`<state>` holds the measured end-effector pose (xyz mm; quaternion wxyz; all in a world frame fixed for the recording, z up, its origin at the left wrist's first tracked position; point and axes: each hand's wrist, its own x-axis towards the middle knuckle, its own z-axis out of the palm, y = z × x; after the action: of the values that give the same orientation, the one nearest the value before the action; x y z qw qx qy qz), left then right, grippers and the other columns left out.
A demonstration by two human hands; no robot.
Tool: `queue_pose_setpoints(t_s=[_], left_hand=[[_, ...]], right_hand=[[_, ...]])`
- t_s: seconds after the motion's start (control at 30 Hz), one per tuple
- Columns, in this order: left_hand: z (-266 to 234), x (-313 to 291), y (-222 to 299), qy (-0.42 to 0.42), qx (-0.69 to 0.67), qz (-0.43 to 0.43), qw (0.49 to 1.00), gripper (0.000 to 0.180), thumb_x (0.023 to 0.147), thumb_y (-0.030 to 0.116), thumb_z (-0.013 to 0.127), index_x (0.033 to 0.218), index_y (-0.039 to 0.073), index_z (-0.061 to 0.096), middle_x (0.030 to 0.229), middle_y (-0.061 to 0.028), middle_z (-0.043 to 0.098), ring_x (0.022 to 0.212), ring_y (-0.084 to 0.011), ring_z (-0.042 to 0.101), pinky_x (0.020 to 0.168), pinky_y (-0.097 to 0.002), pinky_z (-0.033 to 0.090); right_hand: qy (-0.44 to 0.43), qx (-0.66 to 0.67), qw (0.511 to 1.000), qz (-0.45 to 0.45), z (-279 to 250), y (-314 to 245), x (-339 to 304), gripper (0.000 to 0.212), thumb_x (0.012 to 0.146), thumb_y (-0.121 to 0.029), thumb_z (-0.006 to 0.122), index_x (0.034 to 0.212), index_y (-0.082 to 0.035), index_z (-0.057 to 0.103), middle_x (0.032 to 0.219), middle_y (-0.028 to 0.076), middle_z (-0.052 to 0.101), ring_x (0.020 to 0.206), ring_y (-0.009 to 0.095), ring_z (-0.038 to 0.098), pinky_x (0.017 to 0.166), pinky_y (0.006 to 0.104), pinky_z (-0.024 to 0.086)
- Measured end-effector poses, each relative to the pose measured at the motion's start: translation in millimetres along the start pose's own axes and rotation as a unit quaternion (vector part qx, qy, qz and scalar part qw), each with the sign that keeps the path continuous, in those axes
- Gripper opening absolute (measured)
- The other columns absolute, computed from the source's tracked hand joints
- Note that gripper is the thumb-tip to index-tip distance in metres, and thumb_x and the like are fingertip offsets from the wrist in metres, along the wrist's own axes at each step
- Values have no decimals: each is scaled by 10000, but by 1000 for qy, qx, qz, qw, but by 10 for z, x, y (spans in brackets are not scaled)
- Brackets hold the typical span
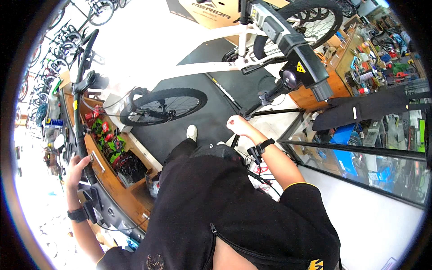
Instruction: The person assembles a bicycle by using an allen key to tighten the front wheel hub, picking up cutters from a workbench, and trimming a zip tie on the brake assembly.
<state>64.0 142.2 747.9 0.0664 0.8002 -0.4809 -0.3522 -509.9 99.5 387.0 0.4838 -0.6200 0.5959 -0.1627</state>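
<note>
A white bicycle (204, 68) hangs in a black repair stand (294, 49), its front wheel (164, 107) turned sideways. On the left runs its black handlebar (77, 112), with brake levers and cables. My left hand (76, 170) is at the near end of this handlebar, its thumb lying over the bar; the other fingers are mostly hidden. My right hand (240, 126) is raised in front of my body, near the stand's legs, with its fingers curled in. A small reddish spot shows at those fingers, too small to name. Each wrist wears a black strap with a small device.
At left stands a wooden workbench (114, 164) with open shelves of red and green packages (108, 139). A glass display case (360, 157) is close on my right, a black cloth (360, 110) on top. Behind are a cardboard box (216, 15) and a tool-covered bench (342, 58).
</note>
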Motion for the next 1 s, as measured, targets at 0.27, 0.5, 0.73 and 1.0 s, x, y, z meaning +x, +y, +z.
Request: queue_pose_setpoints(t_s=[0.27, 0.5, 0.73, 1.0], left_hand=[[113, 103, -331, 127, -54, 28, 990, 489, 822, 429, 681, 934, -36, 582, 816, -33, 560, 755, -133, 516, 694, -268, 415], [138, 22, -235, 103, -32, 33, 994, 371, 847, 368, 689, 838, 28, 541, 774, 20, 461, 736, -94, 418, 658, -256, 373], [17, -3, -112, 58, -59, 64, 995, 400, 811, 320, 737, 874, -44, 582, 762, -40, 613, 662, -86, 546, 612, -248, 438], [84, 1, -37, 107, -28, 64, 992, 570, 735, 354, 784, 1040, -81, 574, 847, -117, 629, 749, -159, 572, 712, -301, 477]], right_hand=[[-32, -10, 999, 30, 240, 30, 20, 177, 807, -165, 655, 849, 6, 677, 846, 156, 695, 810, 236, 678, 752, 348, 517], [-81, -39, 995, 32, 421, 25, 57, 205, 788, -185, 658, 840, 11, 695, 795, 155, 699, 732, 207, 673, 682, 348, 523], [-83, 43, 988, 121, 360, -86, 98, 265, 807, -267, 702, 848, -8, 663, 728, 72, 639, 604, 150, 570, 542, 321, 468], [-42, 71, 963, 256, 320, -339, 480, 268, 830, -280, 674, 704, -72, 561, 571, -20, 454, 423, 89, 363, 375, 270, 270]])
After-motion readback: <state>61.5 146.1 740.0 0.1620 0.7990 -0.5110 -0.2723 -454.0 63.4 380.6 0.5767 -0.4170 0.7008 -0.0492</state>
